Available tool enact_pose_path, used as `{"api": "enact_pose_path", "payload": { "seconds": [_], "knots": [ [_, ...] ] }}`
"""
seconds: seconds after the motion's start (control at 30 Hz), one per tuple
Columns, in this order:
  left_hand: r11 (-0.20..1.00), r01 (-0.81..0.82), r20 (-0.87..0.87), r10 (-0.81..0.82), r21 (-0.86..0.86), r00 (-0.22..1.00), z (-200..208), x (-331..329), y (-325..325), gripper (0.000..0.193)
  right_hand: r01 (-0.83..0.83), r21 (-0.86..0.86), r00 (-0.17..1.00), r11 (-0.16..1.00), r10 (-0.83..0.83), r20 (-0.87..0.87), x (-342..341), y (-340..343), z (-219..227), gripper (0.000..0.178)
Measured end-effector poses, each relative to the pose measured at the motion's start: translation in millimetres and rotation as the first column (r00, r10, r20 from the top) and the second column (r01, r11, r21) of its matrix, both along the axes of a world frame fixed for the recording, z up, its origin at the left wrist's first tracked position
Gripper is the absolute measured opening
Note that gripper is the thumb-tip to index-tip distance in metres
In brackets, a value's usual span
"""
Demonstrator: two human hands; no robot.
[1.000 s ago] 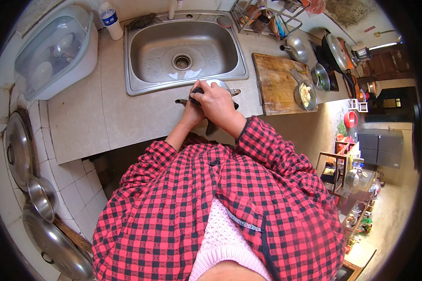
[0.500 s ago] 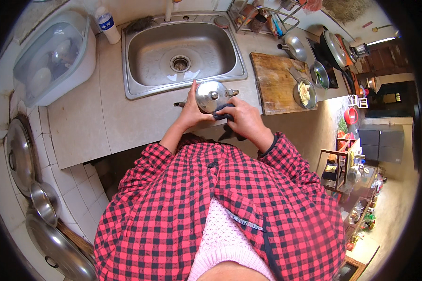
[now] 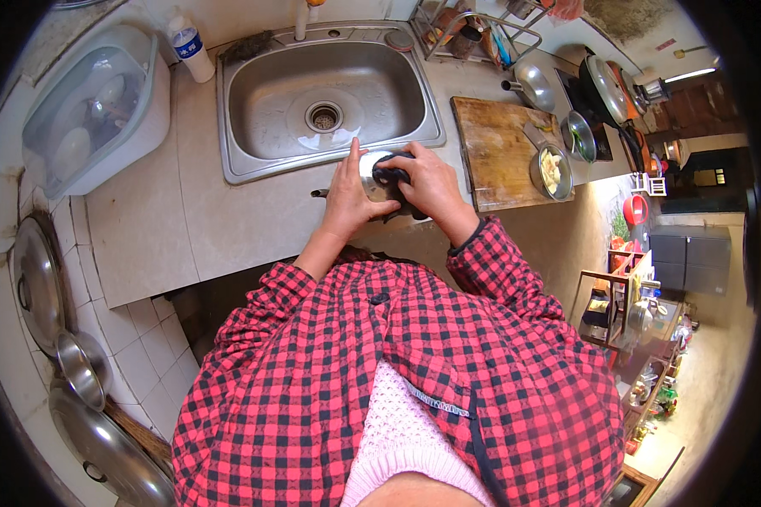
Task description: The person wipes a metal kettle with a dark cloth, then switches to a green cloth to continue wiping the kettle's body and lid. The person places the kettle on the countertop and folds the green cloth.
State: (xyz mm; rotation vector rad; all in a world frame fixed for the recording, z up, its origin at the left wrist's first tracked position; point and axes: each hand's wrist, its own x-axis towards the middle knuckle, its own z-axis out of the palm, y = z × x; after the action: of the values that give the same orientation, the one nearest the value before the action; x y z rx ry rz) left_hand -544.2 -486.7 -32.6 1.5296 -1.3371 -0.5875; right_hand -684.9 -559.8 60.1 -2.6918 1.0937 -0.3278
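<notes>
A small shiny metal teapot (image 3: 368,166) is held at the counter's front edge, just in front of the sink. My left hand (image 3: 347,198) is wrapped round its side, the thumb reaching across the near side. Past the left hand juts a short dark-tipped spout (image 3: 319,193). My right hand (image 3: 434,184) grips a dark cloth (image 3: 391,167) and presses it on the top of the teapot. Cloth and fingers cover most of the lid.
Behind the teapot lies a steel sink (image 3: 330,163). To the right, a wooden cutting board (image 3: 489,156) bears a metal bowl of pale pieces (image 3: 551,175). A lidded plastic tub (image 3: 156,118) and a white bottle (image 3: 196,61) stand at the left.
My right hand has moved the dark cloth up from the teapot's right side onto its lid. My left hand has shifted slightly, and the teapot is now more covered.
</notes>
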Motion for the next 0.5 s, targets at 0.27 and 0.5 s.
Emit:
{"api": "enact_pose_path", "payload": {
  "seconds": [0.27,0.5],
  "knots": [
    [1.0,-0.023,0.069,0.022,0.01,0.997,-3,-2,-2,0.131,-0.045,-0.091,0.999,0.995,0.045,-0.006,22,-12,12,0.023],
    [1.0,-0.016,0.068,0.016,-0.007,0.998,-8,-2,-3,0.132,0.145,-0.083,0.967,0.986,-0.159,-0.198,4,-37,6,0.022]
  ]
}}
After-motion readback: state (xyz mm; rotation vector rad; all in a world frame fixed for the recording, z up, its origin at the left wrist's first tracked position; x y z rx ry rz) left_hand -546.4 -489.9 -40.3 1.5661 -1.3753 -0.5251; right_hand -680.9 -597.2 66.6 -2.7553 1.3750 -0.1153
